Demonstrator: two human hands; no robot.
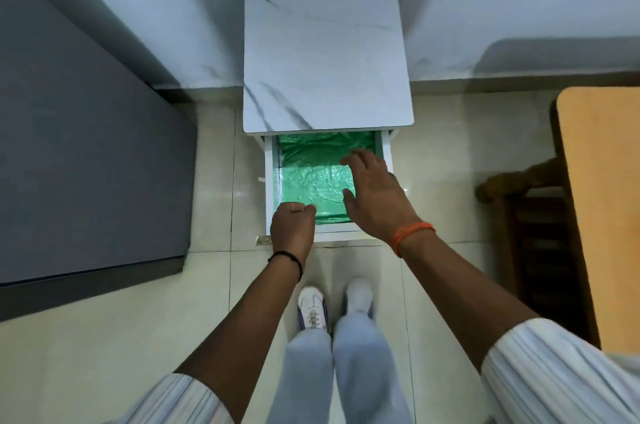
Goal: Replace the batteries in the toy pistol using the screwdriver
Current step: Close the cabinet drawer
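Small white marble-topped table [327, 60] against the wall, drawer [272, 181] pulled out toward the person, lined with crinkled green plastic [313, 181]. No toy pistol, screwdriver or batteries visible anywhere; back of the drawer hidden under the table top.

Left hand [292, 226] at the drawer's front left corner, grip closed over the front edge, fingers curled. Right hand [375, 195] above the drawer's right half, grip wide, fingers spread and holding nothing, fingertips over the lining near the right wall. Black band on the left wrist, orange band [412, 236] on the right.

Left of the table, a large dark grey slab [86, 146] with a narrow strip of tiled floor [214, 164] between. Right of the table, more open floor, then a dark wooden chair [530, 215] and an orange board [606, 198] at the frame edge. Directly below the drawer front, two white shoes [313, 309] on the tiles, close to the drawer.
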